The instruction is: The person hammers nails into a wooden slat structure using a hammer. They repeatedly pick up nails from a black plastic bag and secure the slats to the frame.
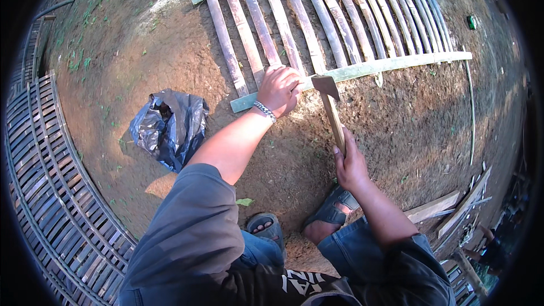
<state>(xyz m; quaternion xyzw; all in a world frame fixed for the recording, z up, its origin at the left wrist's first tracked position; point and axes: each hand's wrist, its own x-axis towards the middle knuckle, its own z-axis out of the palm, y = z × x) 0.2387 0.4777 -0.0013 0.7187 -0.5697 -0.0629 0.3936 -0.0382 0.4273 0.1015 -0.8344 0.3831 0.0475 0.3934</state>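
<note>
A bamboo panel of several slats lies on the dirt in front of me, and a green bamboo rail [391, 66] crosses its near end. On the left part of this rail rests my left hand [279, 89], its fingers curled and thumb and forefinger pinched together. Whatever sits in that pinch is too small or hidden to make out. My right hand [351, 161] grips the wooden handle of a hatchet [333, 114]. The hatchet's dark metal head is over the rail, just right of my left hand. A bamboo slat [277, 14] runs away from me beyond my left hand.
A crumpled black plastic bag [173, 127] lies left of my left forearm. Another slatted bamboo panel [62, 192] curves along the left side. Wooden boards [433, 207] lie at lower right, near another person [493, 249]. A green can-like object [471, 22] is at far right.
</note>
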